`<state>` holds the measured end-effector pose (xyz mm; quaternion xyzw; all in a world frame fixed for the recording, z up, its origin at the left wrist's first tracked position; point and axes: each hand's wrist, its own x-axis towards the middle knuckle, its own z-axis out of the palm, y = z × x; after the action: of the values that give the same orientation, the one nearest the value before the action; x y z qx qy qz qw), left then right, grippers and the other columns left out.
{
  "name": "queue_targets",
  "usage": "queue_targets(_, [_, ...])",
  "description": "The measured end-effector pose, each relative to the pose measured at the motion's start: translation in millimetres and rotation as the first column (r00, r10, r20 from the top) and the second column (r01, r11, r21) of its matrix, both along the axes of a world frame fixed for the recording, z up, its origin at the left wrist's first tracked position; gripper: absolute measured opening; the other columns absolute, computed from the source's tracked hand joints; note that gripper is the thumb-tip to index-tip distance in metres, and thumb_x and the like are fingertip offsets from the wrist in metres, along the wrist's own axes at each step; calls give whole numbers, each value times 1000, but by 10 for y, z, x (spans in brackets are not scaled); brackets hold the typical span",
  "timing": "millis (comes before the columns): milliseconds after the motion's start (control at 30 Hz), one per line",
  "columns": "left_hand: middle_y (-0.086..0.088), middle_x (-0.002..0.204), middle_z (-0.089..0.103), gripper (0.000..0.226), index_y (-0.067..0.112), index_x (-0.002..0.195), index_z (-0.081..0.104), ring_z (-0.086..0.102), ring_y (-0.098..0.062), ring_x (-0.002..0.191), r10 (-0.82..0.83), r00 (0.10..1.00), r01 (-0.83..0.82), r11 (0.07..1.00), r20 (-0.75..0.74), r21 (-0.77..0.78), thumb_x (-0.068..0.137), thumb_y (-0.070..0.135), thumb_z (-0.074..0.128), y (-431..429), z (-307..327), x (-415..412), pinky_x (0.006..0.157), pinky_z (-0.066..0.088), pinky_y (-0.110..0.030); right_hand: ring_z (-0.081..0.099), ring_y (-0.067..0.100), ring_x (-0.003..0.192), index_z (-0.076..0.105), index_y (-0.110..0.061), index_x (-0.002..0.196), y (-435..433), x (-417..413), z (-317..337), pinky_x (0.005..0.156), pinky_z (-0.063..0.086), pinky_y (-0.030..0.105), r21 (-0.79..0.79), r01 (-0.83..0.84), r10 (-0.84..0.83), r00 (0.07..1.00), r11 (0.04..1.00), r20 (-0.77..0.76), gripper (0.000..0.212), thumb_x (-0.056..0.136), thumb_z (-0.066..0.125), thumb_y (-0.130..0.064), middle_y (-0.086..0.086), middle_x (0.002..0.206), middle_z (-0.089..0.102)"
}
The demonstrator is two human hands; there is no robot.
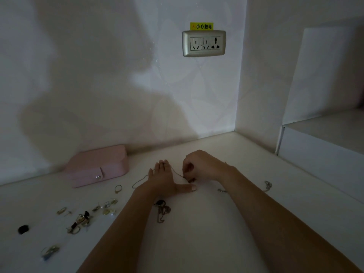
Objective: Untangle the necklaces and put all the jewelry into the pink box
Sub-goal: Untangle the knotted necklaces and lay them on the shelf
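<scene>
A closed pink box (97, 166) with a snap clasp lies at the back left of the white surface. My left hand (164, 179) rests flat with fingers spread, pressing down on a thin chain necklace (138, 181) that loops out to its left. The same chain runs from my left fingertips to my right hand (199, 167), whose fingers pinch it. A darker tangle of chains (162, 210) lies just under my left forearm. Another silver chain (267, 185) sits beyond my right forearm.
A ring (118, 188), several earrings (107, 207), a cluster of small pieces (80, 222), a black round item (23, 229) and another piece (50, 251) are scattered at the left. A white box (319, 154) stands at the right. A wall socket (203, 43) is above.
</scene>
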<state>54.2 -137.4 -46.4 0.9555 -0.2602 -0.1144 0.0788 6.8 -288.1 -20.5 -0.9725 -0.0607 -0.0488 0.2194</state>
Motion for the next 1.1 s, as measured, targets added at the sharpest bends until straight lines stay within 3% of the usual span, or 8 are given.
queue_targets(133, [-15,157,-17,135,2,147,-18,-12,-28,146,-12,1000,12,1000,-15,24,64,83,52,8,21,1,119,-2,-45,60,10,77,70,-15,86,-21,-3,-19,66,44,19,-6,3,-3,1000,1000,-7,6,80,70,-13,-6,85,64])
queue_targets(300, [-15,157,-17,135,2,148,-17,-12,-28,146,-23,1000,24,999,-19,34,64,84,51,24,19,13,119,-1,-45,61,11,77,68,-15,82,-101,-66,81,73,48,25,396,76,-78,997,915,-11,10,89,61,-15,-3,82,67])
queue_targets(433, [-16,157,-19,132,4,148,-16,-14,-29,146,-32,999,33,998,-20,51,66,84,49,18,33,4,119,-3,-45,59,18,80,61,-6,79,-112,-86,99,86,51,29,758,48,-4,998,650,-60,18,94,52,-8,6,77,62])
queue_targets(600, [-16,156,-20,129,5,149,-15,-15,-29,145,-40,999,41,997,-19,66,68,83,47,18,38,10,118,-4,-46,55,18,72,53,-6,73,-82,-56,80,81,50,32,937,37,51,997,348,-58,25,96,44,-2,5,71,57])
queue_targets(833, [-16,156,-20,127,6,149,-15,-16,-30,145,-53,998,54,996,-18,69,69,83,47,26,47,-6,118,-4,-46,53,14,65,54,-9,74,-78,-39,119,71,47,26,911,37,-2,999,411,-40,23,96,49,-5,1,64,53])
queue_targets(867, [-16,156,-20,127,6,149,-15,-16,-30,145,-56,998,57,996,-19,70,69,83,47,28,46,-4,118,-5,-46,52,14,62,55,-9,73,-103,-42,134,72,47,27,938,39,-6,999,345,-39,23,96,52,-6,0,61,52])
queue_targets(1000, [-16,157,-19,128,5,149,-15,-14,-30,146,-59,998,60,997,-15,49,68,82,47,31,24,14,118,-4,-47,62,15,69,63,-14,81,-327,-130,225,83,48,30,980,-30,34,999,-197,37,6,82,62,-9,2,71,62])
queue_targets(1100, [-15,157,-18,127,6,150,-13,-13,-29,146,-57,998,57,998,1,39,68,83,47,30,-2,33,118,-4,-48,58,11,62,65,-14,90,-427,-200,231,78,51,27,978,-22,9,1000,-207,24,18,76,63,-3,3,76,61])
